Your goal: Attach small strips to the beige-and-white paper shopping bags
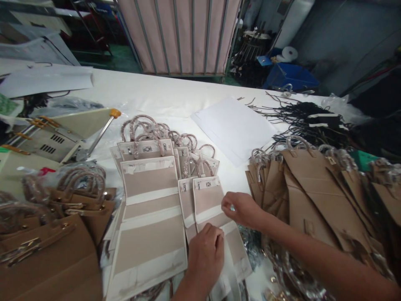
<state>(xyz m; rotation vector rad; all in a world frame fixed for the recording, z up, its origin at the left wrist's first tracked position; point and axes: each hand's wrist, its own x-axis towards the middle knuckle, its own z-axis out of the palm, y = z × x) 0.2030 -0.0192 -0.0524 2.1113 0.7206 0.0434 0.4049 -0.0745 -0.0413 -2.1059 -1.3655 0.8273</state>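
In the middle of the table lie flat beige bag panels with white borders. The large bag panel (148, 242) is on the left, and a narrower bag panel (208, 194) with a small metal fitting is beside it. My left hand (205, 253) is curled closed over the narrower panel's lower left part, its fingertips hidden. My right hand (241, 209) is closed in a pinch at that panel's right edge, a small pale spot showing between thumb and finger. What either hand grips, if anything, I cannot make out. Plastic-wrapped handles (144, 125) stand above the panels.
Tan bag pieces (316, 192) are heaped at the right, and brown bags (53, 251) at the left. A machine with an orange-knobbed lever (102, 136) stands at the left. White sheets (234, 127) and a bundle of black cords (313, 125) lie farther back.
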